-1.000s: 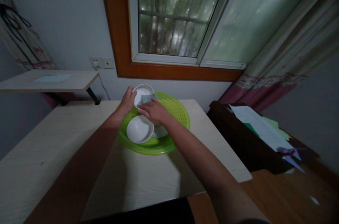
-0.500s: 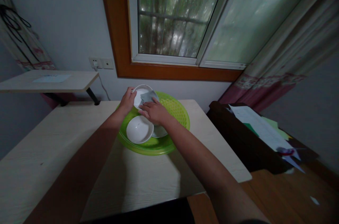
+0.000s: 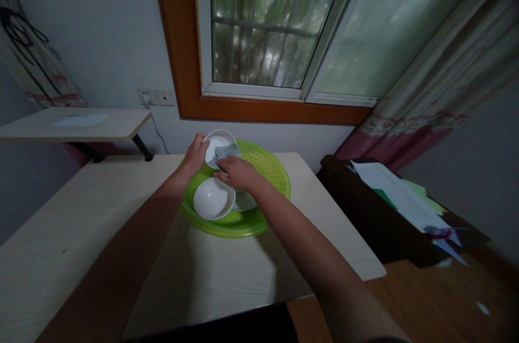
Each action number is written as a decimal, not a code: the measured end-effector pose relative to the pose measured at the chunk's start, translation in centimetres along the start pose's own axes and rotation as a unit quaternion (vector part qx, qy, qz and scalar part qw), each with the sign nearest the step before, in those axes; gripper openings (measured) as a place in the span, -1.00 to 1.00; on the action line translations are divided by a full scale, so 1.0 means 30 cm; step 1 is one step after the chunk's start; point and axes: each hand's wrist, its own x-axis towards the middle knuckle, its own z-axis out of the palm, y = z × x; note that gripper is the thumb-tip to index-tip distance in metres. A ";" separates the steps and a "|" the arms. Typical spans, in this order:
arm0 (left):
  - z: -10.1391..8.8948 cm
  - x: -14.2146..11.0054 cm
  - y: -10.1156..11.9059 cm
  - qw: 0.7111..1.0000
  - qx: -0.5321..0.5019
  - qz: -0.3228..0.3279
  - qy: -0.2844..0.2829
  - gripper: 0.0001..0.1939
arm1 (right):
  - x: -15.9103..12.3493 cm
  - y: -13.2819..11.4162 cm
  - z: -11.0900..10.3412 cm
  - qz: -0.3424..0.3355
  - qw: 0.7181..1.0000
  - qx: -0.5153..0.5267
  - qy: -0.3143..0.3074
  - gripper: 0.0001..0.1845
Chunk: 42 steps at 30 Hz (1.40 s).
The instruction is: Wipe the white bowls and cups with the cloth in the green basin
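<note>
My left hand (image 3: pixel 196 154) grips the left rim of a white bowl (image 3: pixel 213 141), which is tilted toward me over the far side of a green plastic basket (image 3: pixel 265 156). A grey cloth (image 3: pixel 227 152) lies against the inside of that bowl. My right hand (image 3: pixel 237 173) is closed on the cloth at the bowl's lower right, its fingertips partly hidden. Nearer to me, a second white bowl (image 3: pixel 213 199) rests in the basket. Beside it another white dish (image 3: pixel 244 201) shows only in part beneath my right hand.
The basket stands on a pale wooden table (image 3: pixel 233 267) against the wall under a window (image 3: pixel 263 24). At the left is a raised shelf (image 3: pixel 117 121) on black legs. Papers (image 3: pixel 399 197) lie on a dark brown piece of furniture (image 3: pixel 365 208) to the right.
My right hand has shifted slightly on the cloth, its fingers more curled than before, and more of the cloth shows. The left hand keeps its hold on the bowl, which has turned a little.
</note>
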 end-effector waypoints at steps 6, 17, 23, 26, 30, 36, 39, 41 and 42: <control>-0.005 -0.004 0.001 1.000 -0.011 -0.003 -0.002 -0.69 | 0.001 0.028 -0.009 0.028 0.997 -0.053 0.048 -0.67; 0.003 0.025 -0.059 0.988 -0.133 -0.057 -0.044 -0.74 | -0.004 0.033 -0.041 0.040 0.992 -0.102 0.069 -0.72; -0.007 0.016 -0.043 0.986 -0.149 -0.064 -0.028 -0.67 | -0.006 0.025 -0.051 0.022 0.989 -0.112 0.091 -0.70; -0.011 0.012 -0.035 0.992 -0.120 -0.050 -0.006 -0.62 | -0.003 0.027 -0.043 0.014 0.990 -0.110 0.090 -0.72; -0.010 0.014 -0.038 0.997 -0.066 -0.034 0.023 -0.69 | -0.002 0.027 -0.035 0.012 0.990 -0.115 0.086 -0.71; -0.011 0.019 -0.047 0.998 -0.031 -0.030 0.044 -0.77 | -0.002 0.004 -0.026 0.000 0.992 -0.115 0.058 -0.72; -0.013 0.017 -0.043 0.998 -0.019 -0.028 0.049 -0.75 | 0.001 -0.018 -0.021 -0.026 0.995 -0.090 0.035 -0.72; -0.014 0.014 -0.038 0.998 -0.012 -0.021 0.049 -0.75 | 0.001 -0.030 -0.019 -0.053 0.996 -0.061 0.036 -0.58; -0.014 0.012 -0.035 0.999 -0.010 -0.018 0.049 -0.75 | 0.000 -0.034 -0.019 -0.063 0.996 -0.046 0.039 -0.51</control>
